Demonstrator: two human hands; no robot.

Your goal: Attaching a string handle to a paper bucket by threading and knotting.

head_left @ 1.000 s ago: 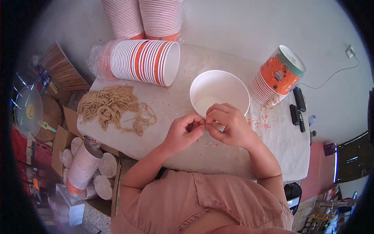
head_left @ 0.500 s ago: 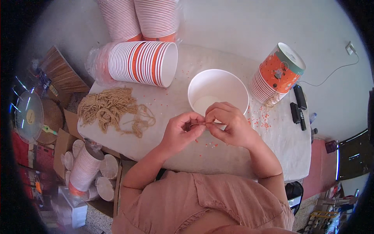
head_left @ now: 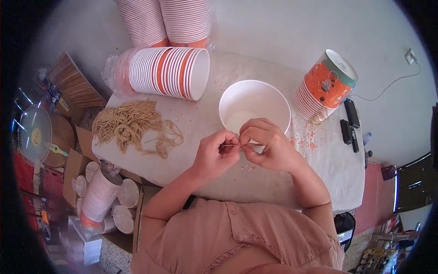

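Observation:
In front of my body, my left hand (head_left: 214,154) and my right hand (head_left: 268,142) meet fingertip to fingertip, both closed in a pinch. Between them runs a thin brown cord (head_left: 232,145), partly covered by the fingers. Just beyond stands an upright white paper bucket (head_left: 253,95), and my right fingers cover part of its near rim. Its inside wall and pale bottom show. Left of my hands lies a heap of tan twine (head_left: 125,121), with some loose loops (head_left: 169,137) trailing toward me.
A stack of nested buckets (head_left: 159,73) lies on its side at the back left. Another orange and green stack (head_left: 326,86) stands upside down at the right, by black devices (head_left: 349,125). Orange and white bits (head_left: 310,141) litter the table. A carton (head_left: 75,171) holds more buckets.
My fingertips have shifted slightly on the cord, and my left thumb has drawn back a little from the right hand. The view has moved slightly; the other things stay in place.

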